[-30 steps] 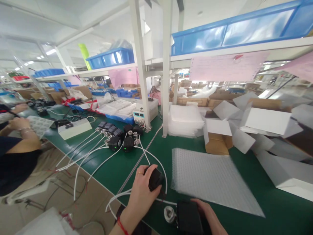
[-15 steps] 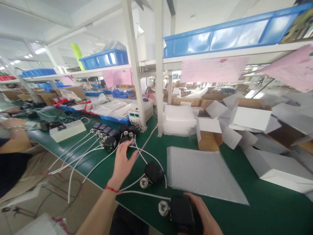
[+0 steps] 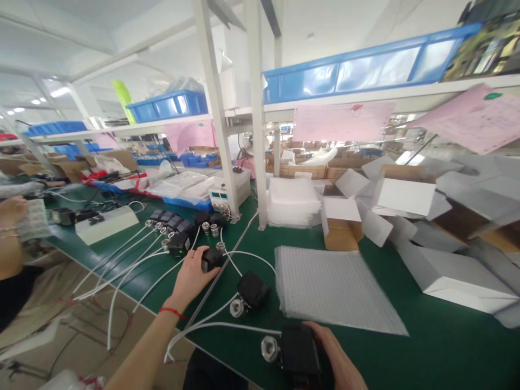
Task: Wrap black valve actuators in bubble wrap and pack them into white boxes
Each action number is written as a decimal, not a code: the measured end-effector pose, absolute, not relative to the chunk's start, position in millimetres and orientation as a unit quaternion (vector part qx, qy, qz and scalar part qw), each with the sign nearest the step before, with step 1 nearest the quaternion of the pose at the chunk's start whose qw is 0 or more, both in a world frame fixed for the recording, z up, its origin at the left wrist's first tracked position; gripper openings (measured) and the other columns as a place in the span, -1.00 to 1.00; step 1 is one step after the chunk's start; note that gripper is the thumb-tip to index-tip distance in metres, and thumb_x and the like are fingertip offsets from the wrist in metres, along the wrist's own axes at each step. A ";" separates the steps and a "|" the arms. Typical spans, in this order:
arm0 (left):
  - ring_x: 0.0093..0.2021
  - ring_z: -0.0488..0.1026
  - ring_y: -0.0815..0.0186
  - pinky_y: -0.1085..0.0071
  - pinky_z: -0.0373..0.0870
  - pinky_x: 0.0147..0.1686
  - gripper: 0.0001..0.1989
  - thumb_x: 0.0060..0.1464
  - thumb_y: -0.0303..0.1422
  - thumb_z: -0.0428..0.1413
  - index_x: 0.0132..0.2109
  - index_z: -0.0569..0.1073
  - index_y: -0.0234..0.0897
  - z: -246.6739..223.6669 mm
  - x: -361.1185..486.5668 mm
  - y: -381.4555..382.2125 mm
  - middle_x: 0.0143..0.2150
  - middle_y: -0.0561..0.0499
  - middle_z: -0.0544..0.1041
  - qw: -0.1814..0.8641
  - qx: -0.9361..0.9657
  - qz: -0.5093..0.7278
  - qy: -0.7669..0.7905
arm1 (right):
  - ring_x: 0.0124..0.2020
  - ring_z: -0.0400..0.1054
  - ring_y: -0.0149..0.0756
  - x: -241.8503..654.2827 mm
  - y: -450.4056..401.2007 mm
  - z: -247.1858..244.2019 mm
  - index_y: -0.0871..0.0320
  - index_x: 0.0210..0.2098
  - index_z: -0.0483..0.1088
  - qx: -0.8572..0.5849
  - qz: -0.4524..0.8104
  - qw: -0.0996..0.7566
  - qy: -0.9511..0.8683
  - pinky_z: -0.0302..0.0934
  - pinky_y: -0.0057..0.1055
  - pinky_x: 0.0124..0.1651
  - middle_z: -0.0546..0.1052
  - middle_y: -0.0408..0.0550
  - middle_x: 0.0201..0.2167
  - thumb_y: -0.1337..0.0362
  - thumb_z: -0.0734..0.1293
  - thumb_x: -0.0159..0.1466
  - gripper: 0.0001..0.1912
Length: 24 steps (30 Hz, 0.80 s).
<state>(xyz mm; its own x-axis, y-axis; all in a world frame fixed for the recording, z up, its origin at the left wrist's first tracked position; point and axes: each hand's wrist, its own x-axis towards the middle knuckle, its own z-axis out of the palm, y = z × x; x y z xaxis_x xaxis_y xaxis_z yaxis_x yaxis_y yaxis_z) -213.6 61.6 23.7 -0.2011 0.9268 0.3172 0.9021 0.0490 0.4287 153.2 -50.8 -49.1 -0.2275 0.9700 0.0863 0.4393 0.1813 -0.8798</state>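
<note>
My left hand (image 3: 190, 277), with a red string at the wrist, grips a small black valve unit (image 3: 211, 260) on the green table. At the bottom, my right hand (image 3: 339, 357) is wrapped round another black valve unit (image 3: 300, 355) with a metal fitting (image 3: 270, 348) and a white cable. Between the hands lies a third black valve unit (image 3: 252, 290), its fitting toward me. Further left, several black units (image 3: 181, 244) with white cables stand in a group. A bubble wrap sheet (image 3: 333, 287) lies flat right of the third unit.
White boxes (image 3: 459, 271) are piled at the right, beside a stack of foam sheets (image 3: 292, 200). A shelf post (image 3: 255, 119) rises behind the table. A power supply (image 3: 221, 199) stands behind the units. Another person's hand (image 3: 14, 211) is at the far left.
My left hand has moved from above the units down onto a black unit, now nearer me and gripped. The view has shifted slightly. My right hand still holds its unit.
</note>
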 end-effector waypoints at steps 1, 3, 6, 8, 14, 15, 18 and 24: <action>-0.01 0.47 -0.06 -0.01 0.48 0.02 -0.42 0.03 -0.08 0.25 0.15 0.39 -0.23 21.5 -204.8 52.1 -0.01 -0.12 0.40 0.022 0.625 0.281 0.728 | 0.22 0.39 0.06 153.6 -51.1 -48.2 0.11 0.19 0.33 -0.515 0.378 0.345 -0.687 0.28 -0.13 0.27 0.48 0.10 0.18 0.37 0.43 -0.07 -0.22; -0.05 0.48 -0.06 -0.02 0.50 -0.05 -0.45 0.09 0.03 0.17 0.12 0.41 -0.19 18.0 -190.2 35.9 -0.02 -0.11 0.41 0.033 0.615 0.300 0.728 | 0.21 0.40 0.07 154.9 -51.1 -47.0 0.11 0.19 0.33 -0.510 0.381 0.330 -0.697 0.30 -0.12 0.25 0.49 0.11 0.17 0.35 0.43 -0.05 -0.22; -0.10 0.52 0.06 0.08 0.54 -0.09 -0.53 0.26 0.03 -0.03 0.05 0.47 -0.20 15.7 -179.4 18.7 -0.05 -0.11 0.46 0.070 0.609 0.357 0.705 | 0.21 0.40 0.07 156.7 -51.1 -45.9 0.10 0.21 0.30 -0.503 0.389 0.315 -0.705 0.29 -0.08 0.27 0.49 0.11 0.17 0.33 0.42 -0.03 -0.23; -0.10 0.52 0.11 0.16 0.57 -0.11 -0.55 0.32 -0.02 -0.12 -0.04 0.49 -0.22 16.5 -176.5 8.1 -0.07 -0.13 0.49 0.080 0.599 0.404 0.686 | 0.23 0.38 0.07 157.1 -51.9 -44.1 0.09 0.22 0.28 -0.503 0.384 0.318 -0.706 0.27 -0.03 0.29 0.48 0.12 0.19 0.34 0.41 -0.02 -0.22; -0.12 0.51 0.14 0.20 0.54 -0.13 -0.69 0.34 -0.12 -0.06 -0.11 0.48 -0.20 21.1 -140.8 -42.6 -0.07 -0.12 0.50 0.041 0.577 0.513 0.634 | 0.23 0.37 0.07 152.3 -56.6 -33.4 0.08 0.22 0.27 -0.506 0.381 0.329 -0.700 0.26 0.00 0.29 0.47 0.12 0.19 0.36 0.39 0.01 -0.25; -0.12 0.52 0.15 0.23 0.55 -0.14 -0.73 0.34 -0.17 -0.03 -0.07 0.48 -0.18 19.6 -129.1 -51.1 -0.07 -0.10 0.51 0.067 0.599 0.519 0.606 | 0.22 0.37 0.06 150.4 -57.4 -32.8 0.08 0.20 0.27 -0.510 0.378 0.341 -0.694 0.26 -0.01 0.29 0.47 0.11 0.18 0.37 0.38 0.00 -0.26; 0.09 0.52 0.10 0.18 0.55 0.06 -0.60 0.19 -0.32 0.19 0.17 0.41 -0.08 8.0 -92.2 -67.7 0.12 -0.11 0.50 0.192 0.693 0.476 0.507 | 0.14 0.41 0.03 144.1 -60.8 -36.6 0.10 0.12 0.30 -0.501 0.364 0.387 -0.683 0.31 -0.05 0.21 0.49 0.10 0.08 0.38 0.38 -0.03 -0.31; 0.31 0.36 -0.07 -0.08 0.36 0.30 0.08 -0.32 -0.55 0.49 0.33 0.25 0.11 -23.5 -47.8 -69.1 0.31 -0.12 0.38 0.338 0.745 0.389 0.425 | 0.00 0.44 -0.02 147.4 -77.5 -35.1 0.09 0.11 0.30 -0.477 0.291 0.438 -0.704 0.42 -0.14 0.05 0.40 0.09 0.03 0.46 0.35 -0.12 -0.25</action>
<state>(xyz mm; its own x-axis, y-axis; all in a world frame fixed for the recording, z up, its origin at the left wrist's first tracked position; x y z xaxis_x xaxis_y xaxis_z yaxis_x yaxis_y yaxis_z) -47.8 -69.1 -23.5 0.3369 0.8951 0.2921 0.3703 -0.4112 0.8329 147.4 -77.5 -35.1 -0.1600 0.9271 0.3389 0.4168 0.3746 -0.8282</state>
